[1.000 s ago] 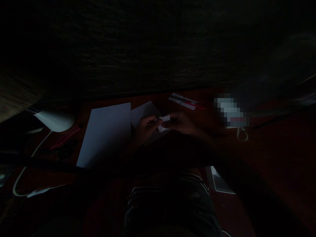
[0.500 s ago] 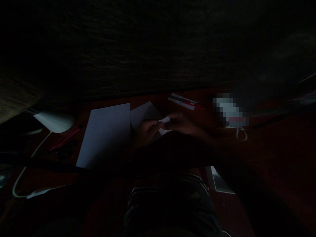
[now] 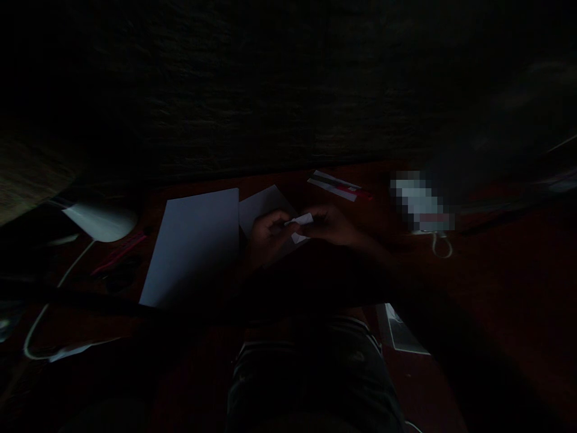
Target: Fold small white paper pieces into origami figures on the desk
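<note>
The scene is very dark. A small folded piece of white paper (image 3: 301, 220) is pinched between my two hands, above the table. My left hand (image 3: 270, 233) grips its left side, fingers curled and thumb pressed on it. My right hand (image 3: 332, 225) pinches its right side, and its fingers partly cover the paper. Beneath and behind my hands lies a larger white sheet (image 3: 262, 204), partly hidden by my left hand. Left of that, a big white sheet of paper (image 3: 198, 234) lies flat, its lower part in shadow.
Behind my hands, a red-handled cutter (image 3: 354, 191) lies on a white paper strip (image 3: 331, 180). A white lamp-like object (image 3: 101, 222) with a cord stands at the left. A blurred-out pale object (image 3: 419, 201) with a loop lies at the right. A dark wall (image 3: 270, 90) rises behind.
The small paper has tilted and shifted slightly between my fingers, and less of its lower part shows. Both hands stay in nearly the same place. The other things have not moved.
</note>
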The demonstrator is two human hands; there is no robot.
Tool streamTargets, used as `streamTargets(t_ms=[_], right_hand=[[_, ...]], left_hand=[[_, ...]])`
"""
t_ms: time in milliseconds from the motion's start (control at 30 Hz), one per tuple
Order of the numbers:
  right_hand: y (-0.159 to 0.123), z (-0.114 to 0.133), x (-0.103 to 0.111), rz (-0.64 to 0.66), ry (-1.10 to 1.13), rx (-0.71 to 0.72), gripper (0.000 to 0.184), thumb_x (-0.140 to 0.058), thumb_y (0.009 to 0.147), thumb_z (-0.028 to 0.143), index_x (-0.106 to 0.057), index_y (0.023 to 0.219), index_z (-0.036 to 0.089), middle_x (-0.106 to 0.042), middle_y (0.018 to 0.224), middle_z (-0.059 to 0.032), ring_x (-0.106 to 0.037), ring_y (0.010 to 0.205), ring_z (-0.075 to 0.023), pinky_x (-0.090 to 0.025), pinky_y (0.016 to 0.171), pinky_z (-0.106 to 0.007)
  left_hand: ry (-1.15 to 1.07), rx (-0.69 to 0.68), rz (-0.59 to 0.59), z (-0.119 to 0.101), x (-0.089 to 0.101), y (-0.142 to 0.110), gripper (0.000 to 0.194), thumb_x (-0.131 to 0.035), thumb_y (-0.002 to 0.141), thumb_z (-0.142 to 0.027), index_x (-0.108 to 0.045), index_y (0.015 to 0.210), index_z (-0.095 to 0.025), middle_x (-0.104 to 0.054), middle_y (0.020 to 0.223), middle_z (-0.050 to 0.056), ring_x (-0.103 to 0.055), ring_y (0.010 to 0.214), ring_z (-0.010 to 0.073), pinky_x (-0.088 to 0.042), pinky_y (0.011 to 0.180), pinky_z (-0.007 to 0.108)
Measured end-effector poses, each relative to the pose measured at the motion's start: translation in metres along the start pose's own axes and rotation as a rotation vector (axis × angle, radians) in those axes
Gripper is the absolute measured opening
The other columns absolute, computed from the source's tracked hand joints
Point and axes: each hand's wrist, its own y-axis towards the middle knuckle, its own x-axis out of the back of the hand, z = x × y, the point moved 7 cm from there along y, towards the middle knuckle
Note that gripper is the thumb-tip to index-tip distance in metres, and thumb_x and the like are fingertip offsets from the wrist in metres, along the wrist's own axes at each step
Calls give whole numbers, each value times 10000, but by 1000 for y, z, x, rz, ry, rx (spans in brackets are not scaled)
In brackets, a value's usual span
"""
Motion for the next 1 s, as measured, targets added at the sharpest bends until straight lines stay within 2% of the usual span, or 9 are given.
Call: streamTargets(t_ms=[133, 233, 533, 733, 833, 1000], right_hand=[[-1, 1, -1, -28, -45, 21, 203, -763, 777, 365, -714, 819, 173, -652, 732, 13, -562, 679, -128, -436, 634, -254], [-2, 2, -1, -41, -83, 49, 181, -749, 803, 358, -703, 800, 182, -624, 708, 25, -532, 644, -119, -417, 614, -254], [-1, -2, -4, -37, -221, 93, 152, -731, 817, 323, -717, 805, 173, -597, 679, 32, -506, 639, -117, -370, 604, -248], [0, -3, 2, -70, -52, 54, 177, -745, 796, 341, -713, 815, 168, -654, 728, 16, -573, 674, -127, -443, 630, -245], [0, -2, 10, -118, 37, 55, 187, -777, 765, 330, -732, 851, 170, -709, 796, -2, -625, 724, -140, -492, 675, -258], [1, -4, 14, -130, 64, 33, 184, -799, 758, 326, -733, 849, 181, -722, 810, -3, -636, 739, -143, -509, 696, -262]], left_hand=[[-53, 6, -41, 6, 4, 1, 245, -823, 777, -404, -702, 757, -191, -690, 747, 8, -608, 702, 141, -485, 680, 254], [-88, 19, -28, 7, 5, 2, 231, -843, 765, -375, -709, 753, -188, -693, 745, 5, -618, 691, 135, -490, 681, 254], [-172, 58, -14, 5, 8, 5, 364, -903, 686, -405, -619, 630, -184, -616, 690, -19, -564, 642, 117, -444, 615, 249], [-214, 166, -6, 10, 1, 2, 429, -882, 693, -553, -658, 753, -193, -665, 706, -11, -601, 651, 135, -473, 612, 241], [-185, 133, 57, 6, -3, 1, 422, -830, 760, -579, -687, 766, -182, -698, 741, 16, -641, 710, 158, -499, 651, 255], [-135, 68, 96, 2, -4, 0, 366, -792, 816, -497, -656, 696, -179, -656, 683, 9, -608, 681, 147, -475, 624, 249]])
